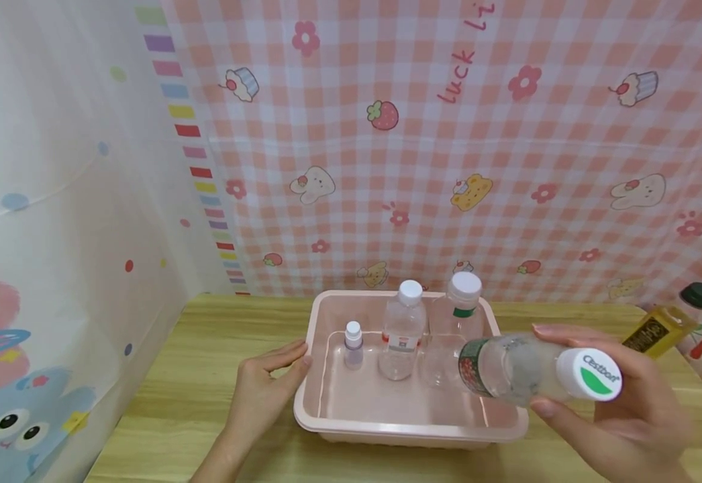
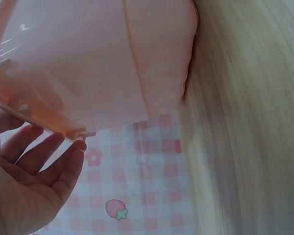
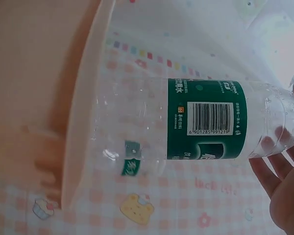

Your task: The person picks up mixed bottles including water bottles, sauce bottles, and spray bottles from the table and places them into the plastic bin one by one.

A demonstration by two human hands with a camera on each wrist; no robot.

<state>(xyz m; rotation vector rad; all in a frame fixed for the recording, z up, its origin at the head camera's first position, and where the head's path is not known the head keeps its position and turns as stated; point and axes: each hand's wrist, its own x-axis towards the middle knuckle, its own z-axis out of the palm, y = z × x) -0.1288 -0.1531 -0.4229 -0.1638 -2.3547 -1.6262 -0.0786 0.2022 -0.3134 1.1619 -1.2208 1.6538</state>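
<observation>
Wood-grain tabletop [image 1: 176, 396] | pink tub [image 1: 387, 426] atop | checked cloth [image 1: 423, 161] behind

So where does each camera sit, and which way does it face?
Head: worn on the head, looking forward and down at the pink tub; the left hand and right hand show.
Left wrist: worn there, facing the tub's outside; the left hand shows.
Right wrist: worn there, facing the held bottle; the right hand shows.
Shared: head and right wrist both see that bottle.
</observation>
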